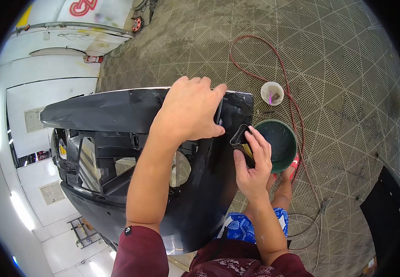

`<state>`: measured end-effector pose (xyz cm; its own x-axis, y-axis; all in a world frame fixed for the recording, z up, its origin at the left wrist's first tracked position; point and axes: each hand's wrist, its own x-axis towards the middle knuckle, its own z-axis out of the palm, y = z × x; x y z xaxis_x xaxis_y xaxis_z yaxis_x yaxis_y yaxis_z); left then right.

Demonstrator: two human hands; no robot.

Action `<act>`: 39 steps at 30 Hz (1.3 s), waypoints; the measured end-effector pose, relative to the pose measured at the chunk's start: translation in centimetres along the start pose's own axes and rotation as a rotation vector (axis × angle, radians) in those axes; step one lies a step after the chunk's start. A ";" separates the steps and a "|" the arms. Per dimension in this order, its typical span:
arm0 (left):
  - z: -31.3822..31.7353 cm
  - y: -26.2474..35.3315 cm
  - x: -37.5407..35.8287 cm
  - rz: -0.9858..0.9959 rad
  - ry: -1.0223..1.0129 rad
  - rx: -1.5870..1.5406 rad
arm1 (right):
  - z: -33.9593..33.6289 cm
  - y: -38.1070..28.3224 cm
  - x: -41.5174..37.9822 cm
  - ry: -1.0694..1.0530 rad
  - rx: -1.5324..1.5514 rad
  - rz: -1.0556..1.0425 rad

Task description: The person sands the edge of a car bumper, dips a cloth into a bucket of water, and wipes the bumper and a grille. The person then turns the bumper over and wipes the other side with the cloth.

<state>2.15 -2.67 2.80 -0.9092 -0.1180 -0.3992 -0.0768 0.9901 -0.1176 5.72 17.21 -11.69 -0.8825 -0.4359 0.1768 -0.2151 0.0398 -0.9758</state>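
A black car bumper [150,107] with large openings stretches across the left and middle of the view. My left hand [188,108] grips its upper part, fingers curled over the far edge and thumb on the near side. Beside the bumper's right end, my right hand [257,159] holds a folded sheet of black sandpaper [238,138] between thumb and fingers. Something yellowish shows inside the fold. The sandpaper is close to the bumper's dark surface; whether it touches cannot be made out.
A green bucket [294,150] stands on the patterned floor [348,87] beyond my right hand. Past it sits a white tub [267,87] with a purple item inside. A red hose [282,64] loops around there. White walls [29,99] line the left, and a black panel [382,207] is at right.
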 end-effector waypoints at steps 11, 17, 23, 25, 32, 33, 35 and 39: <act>0.1 0.4 -0.1 -0.025 0.038 -0.014 | -1.3 0.6 -0.5 0.036 -0.009 0.039; 1.2 0.4 0.3 -0.065 0.105 0.011 | -1.7 0.7 -0.5 0.044 -0.006 0.036; 0.3 0.5 0.1 -0.061 0.043 -0.010 | -2.6 1.0 -0.9 0.026 -0.004 0.061; 0.1 0.6 0.0 -0.031 0.027 0.020 | -3.1 1.2 -0.9 0.030 -0.005 0.069; -1.4 0.9 0.0 -0.035 -0.132 0.025 | -6.0 2.9 -1.2 0.011 -0.023 0.152; -1.5 1.0 -0.3 -0.036 -0.130 0.026 | -6.6 3.7 -1.6 0.018 0.035 0.224; -1.4 1.4 -1.1 -0.005 0.138 0.182 | -8.2 7.1 -2.9 0.008 0.062 0.350; -3.5 3.5 -3.3 -0.169 0.220 0.176 | -11.9 11.7 -4.7 -0.110 0.089 0.701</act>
<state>3.41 1.41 6.91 -0.9577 -0.2410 -0.1574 -0.1793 0.9273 -0.3286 2.35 30.37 -22.38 -0.7523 -0.4231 -0.5050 0.4262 0.2720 -0.8628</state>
